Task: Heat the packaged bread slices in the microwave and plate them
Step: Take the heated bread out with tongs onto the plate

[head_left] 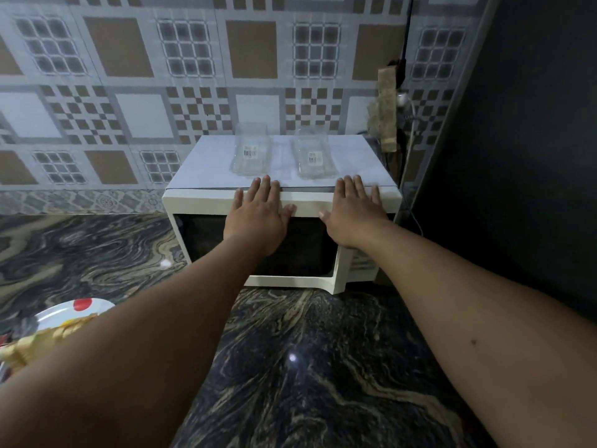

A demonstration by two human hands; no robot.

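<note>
A white microwave point(200, 202) with a dark glass door stands against the tiled wall on the marble counter. My left hand point(258, 211) lies flat with straight fingers over the top front edge of the door. My right hand point(353, 210) lies flat the same way further right, near the control side. Both hands hold nothing. At the lower left, a white plate with a red mark point(80, 310) carries the packaged bread slices point(42, 342), partly hidden behind my left forearm.
Two clear glass containers point(251, 153) point(315, 156) with barcode stickers rest on a white sheet on top of the microwave. A cable and plug point(403, 100) hang on the wall at the right, beside a dark panel point(517, 156). The dark marble counter point(307, 367) stretches in front.
</note>
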